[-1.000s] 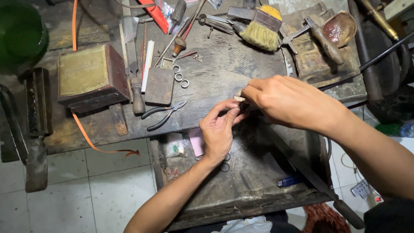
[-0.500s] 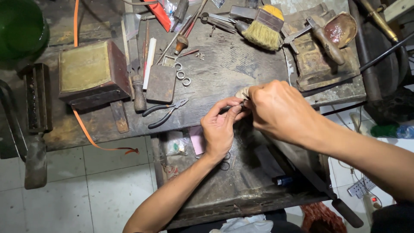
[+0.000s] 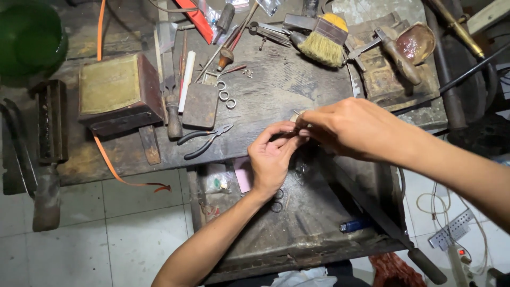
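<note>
Fingertips of left hand [image 3: 272, 158] and right hand [image 3: 348, 127] pinched together on small metal piece [image 3: 295, 116], above workbench [image 3: 276, 87]

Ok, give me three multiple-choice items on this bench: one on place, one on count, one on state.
1. Where do the dark-handled pliers lie?
A. left of both hands
B. inside the green bowl
C. on the tiled floor

2. How many small silver metal rings sit beside the dark flat metal block?
A. one
B. three
C. six

3. How are the left hand and right hand?
A. far apart
B. flat on the bench
C. fingertips together

Key: 1 A, pliers rest on the bench to the left; 2 B, three rings show; 3 C, fingertips meet on a small piece.
</note>
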